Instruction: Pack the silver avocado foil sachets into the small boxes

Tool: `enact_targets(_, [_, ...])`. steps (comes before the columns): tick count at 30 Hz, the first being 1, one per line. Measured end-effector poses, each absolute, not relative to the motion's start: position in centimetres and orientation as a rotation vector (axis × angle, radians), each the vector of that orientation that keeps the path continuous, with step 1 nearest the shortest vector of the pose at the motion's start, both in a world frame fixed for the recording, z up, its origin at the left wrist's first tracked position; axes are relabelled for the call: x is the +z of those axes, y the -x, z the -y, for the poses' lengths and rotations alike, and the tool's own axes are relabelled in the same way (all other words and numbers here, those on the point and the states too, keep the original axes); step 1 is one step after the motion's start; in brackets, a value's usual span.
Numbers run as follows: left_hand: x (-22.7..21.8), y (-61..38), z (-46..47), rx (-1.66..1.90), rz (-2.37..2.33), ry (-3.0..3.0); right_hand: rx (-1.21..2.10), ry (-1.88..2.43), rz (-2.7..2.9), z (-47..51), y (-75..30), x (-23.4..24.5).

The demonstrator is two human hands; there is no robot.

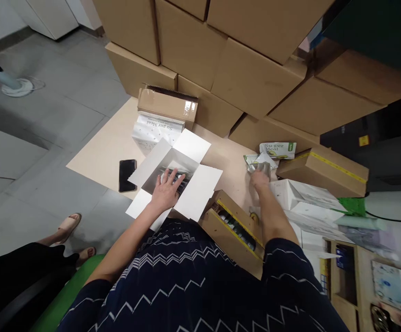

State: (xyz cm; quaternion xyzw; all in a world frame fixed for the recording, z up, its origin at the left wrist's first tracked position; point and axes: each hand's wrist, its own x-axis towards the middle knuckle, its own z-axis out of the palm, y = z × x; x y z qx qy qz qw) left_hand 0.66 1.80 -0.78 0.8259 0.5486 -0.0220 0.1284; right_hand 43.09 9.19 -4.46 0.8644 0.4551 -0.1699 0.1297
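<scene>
My left hand (168, 190) reaches into an open white box (205, 191) with its flaps folded outward. The fingers are spread over dark, flat packets (183, 183) inside, which the hand partly covers. To the right, my right hand (260, 179) is closed on the near end of a small silvery pouch (263, 168), its fingertips partly hidden. Just behind it lie white and green pouches (278, 150), one printed "Su-per Meal". Between my arms, close to my body, sits an opened brown carton (235, 237) with a row of dark packs in its slot.
A black phone (127, 175) lies left of the white box. Behind it stand a printed white box (157, 129) and a small brown carton (168, 102). Large stacked cartons (252, 76) wall off the back. More white boxes (307, 196) are at right; another person's foot (69, 227) shows lower left.
</scene>
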Motion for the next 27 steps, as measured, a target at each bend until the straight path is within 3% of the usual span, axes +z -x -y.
enact_targets(7, [-0.8,-0.7,-1.8,-0.057,-1.592,-2.375,-0.247,-2.733,-1.924,-9.6,-40.5,6.5])
enact_targets(12, [-0.9,-0.7,-1.6,-0.035,-1.585,-2.372,-0.654,-2.343,-2.744,-8.5,-33.4,13.1])
enact_targets(15, [-1.0,-0.6,-1.6,-0.034,-1.596,-2.378,-0.795,-1.856,-2.877,-9.3,-27.4,13.1])
enact_targets(19, [-1.2,-0.6,-1.6,-0.011,-1.604,-2.407,-0.679,-1.420,-2.642,-12.0,-21.0,10.4])
enact_targets(27, [-0.9,-0.8,-1.3,0.078,-1.708,-2.342,-0.735,-1.229,-2.330,-15.1,-15.3,5.3])
